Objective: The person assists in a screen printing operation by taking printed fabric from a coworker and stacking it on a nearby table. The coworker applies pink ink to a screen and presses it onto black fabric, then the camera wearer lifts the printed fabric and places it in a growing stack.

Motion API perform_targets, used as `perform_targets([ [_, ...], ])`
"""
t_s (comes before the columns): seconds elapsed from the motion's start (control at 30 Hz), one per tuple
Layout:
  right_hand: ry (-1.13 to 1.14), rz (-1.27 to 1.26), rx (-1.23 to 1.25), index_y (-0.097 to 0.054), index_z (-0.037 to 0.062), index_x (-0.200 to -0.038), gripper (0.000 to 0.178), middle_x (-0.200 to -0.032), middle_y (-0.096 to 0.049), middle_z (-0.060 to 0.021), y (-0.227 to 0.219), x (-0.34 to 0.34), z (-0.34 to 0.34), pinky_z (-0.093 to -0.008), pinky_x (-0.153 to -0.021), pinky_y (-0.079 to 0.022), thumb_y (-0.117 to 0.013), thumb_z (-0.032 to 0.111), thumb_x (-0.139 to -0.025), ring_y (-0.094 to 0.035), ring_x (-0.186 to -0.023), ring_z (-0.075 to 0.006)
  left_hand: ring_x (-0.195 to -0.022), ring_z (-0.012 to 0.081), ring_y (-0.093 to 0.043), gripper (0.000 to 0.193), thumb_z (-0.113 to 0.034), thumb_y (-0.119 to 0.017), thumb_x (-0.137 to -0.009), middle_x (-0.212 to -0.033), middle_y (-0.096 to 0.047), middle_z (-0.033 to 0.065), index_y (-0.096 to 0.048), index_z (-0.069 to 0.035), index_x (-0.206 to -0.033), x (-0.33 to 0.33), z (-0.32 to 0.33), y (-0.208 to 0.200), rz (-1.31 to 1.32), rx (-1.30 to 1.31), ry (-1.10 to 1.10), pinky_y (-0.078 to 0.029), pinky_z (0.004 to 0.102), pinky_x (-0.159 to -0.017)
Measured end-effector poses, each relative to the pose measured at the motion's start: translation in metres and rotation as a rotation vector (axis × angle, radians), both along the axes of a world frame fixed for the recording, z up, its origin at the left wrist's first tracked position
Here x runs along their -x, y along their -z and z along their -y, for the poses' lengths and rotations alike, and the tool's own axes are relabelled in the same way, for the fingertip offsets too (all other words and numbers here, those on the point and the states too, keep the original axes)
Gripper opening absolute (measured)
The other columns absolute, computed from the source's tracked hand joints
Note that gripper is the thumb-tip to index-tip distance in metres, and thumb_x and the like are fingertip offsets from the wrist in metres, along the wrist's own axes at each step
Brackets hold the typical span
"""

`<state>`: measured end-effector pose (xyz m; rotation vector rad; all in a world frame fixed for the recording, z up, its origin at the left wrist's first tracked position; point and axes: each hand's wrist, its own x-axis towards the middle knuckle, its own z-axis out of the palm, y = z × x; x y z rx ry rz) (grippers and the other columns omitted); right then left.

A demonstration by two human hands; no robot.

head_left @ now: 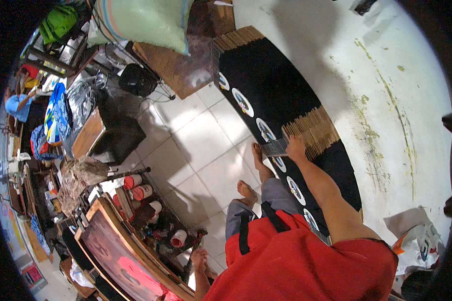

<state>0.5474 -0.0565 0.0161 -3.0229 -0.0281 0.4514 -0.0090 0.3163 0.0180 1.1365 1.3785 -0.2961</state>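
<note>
The right hand (296, 148) is resting at the near end of a brown ribbed strip (314, 131), beside a grey plate (275, 147); its fingers are bending down, perhaps for steadying, though I cannot tell if they are pinching anything. The strip is lying between stretches of black fabric (266, 70), whose white round prints (242, 102) are lining the side toward the person, probably for easy reach. The left hand (200, 258) is hanging near the wooden-framed screen (118, 253), its fingers loosely bending, apparently empty.
</note>
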Motion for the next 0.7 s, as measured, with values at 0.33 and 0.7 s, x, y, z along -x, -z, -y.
perform_targets([
  [0.33, 0.146, -0.332, -0.168, -0.061, 0.0022, -0.093, 0.030, -0.092, -0.061, -0.0202, -0.013, 0.207, 0.070, -0.0424, -0.077, -0.047, -0.063, 0.024, -0.072, -0.058, -0.089, -0.0358, -0.051, 0.0124, -0.055, 0.018, -0.017, -0.060, -0.080, -0.065, -0.060, 0.0051, -0.061, 0.000, -0.087, -0.090, 0.056, 0.002, 0.050, 0.103, 0.187, -0.039, 0.0233, -0.043],
  [0.7, -0.054, -0.380, -0.346, -0.067, 0.0059, -0.081, 0.032, -0.085, -0.064, -0.0158, 0.036, 0.201, 0.143, -0.0394, -0.077, -0.048, -0.056, 0.035, -0.075, -0.061, -0.084, -0.0296, -0.054, 0.0120, -0.055, 0.014, -0.013, -0.059, -0.080, -0.066, -0.061, 0.0057, -0.062, 0.000, -0.083, -0.118, 0.101, -0.059, 0.250, -0.110, 0.006, -0.041, 0.0239, -0.046],
])
